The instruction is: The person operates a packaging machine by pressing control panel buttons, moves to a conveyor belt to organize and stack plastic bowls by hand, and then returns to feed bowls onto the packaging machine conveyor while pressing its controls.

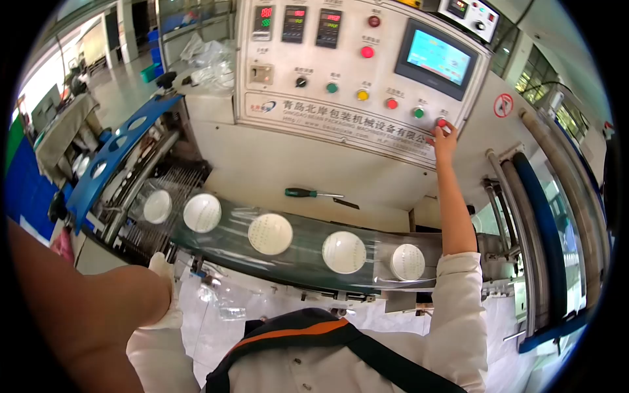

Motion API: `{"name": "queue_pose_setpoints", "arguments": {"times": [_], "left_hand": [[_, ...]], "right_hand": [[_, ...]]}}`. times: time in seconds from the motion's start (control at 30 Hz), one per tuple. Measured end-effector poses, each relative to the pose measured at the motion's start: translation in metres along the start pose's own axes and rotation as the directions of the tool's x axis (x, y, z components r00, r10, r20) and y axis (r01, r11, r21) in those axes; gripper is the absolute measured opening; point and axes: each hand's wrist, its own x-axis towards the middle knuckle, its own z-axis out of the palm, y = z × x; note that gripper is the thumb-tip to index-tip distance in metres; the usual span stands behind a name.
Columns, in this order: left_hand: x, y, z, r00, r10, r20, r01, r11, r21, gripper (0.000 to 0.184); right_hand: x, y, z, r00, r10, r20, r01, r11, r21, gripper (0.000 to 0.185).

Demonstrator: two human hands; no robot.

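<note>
My right hand (445, 141) is bare and raised to the control panel (327, 118), its fingertips at the red button (441, 122) on the lower right; the fingers are apart and hold nothing. My left hand (161, 265) seems to be in a white glove, beside the near left edge of the conveyor. A large bare arm in the left foreground hides most of it, so its fingers cannot be made out. Between my hands, white round items (270, 234) lie in a row under clear film (304, 245) on the dark conveyor.
A green-handled screwdriver (301, 192) and a dark blade-like piece (346, 204) lie on the ledge behind the conveyor. The lit touchscreen (438, 56) is at upper right. A blue perforated bar (108, 154) stands left; rollers (540, 229) stand right. Crumpled clear film (208, 59) lies upper left.
</note>
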Motion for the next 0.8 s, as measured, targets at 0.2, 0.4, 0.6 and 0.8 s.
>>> {"name": "queue_pose_setpoints", "arguments": {"times": [0.2,0.4,0.6,0.8], "left_hand": [[-0.011,0.017,-0.014,0.996,-0.004,-0.092,0.011,0.997,0.081,0.026],[-0.058,0.045,-0.039,0.927,-0.126,-0.353,0.223,0.943,0.248,0.025],[-0.172,0.036,-0.010,0.250,-0.961,-0.118,0.933,0.206,0.295,0.022],[-0.228,0.047,0.006,-0.152,-0.985,0.081,0.977,-0.137,0.161,0.020]], "right_hand": [[0.001,0.015,0.009,0.984,-0.175,0.038,0.175,0.985,-0.006,0.050],[0.009,0.020,0.028,0.964,-0.144,0.223,0.144,0.989,0.015,0.042],[0.007,0.025,0.045,0.980,-0.152,0.129,0.147,0.988,0.050,0.035],[-0.005,0.017,0.044,0.983,-0.149,0.106,0.134,0.982,0.135,0.037]]}}
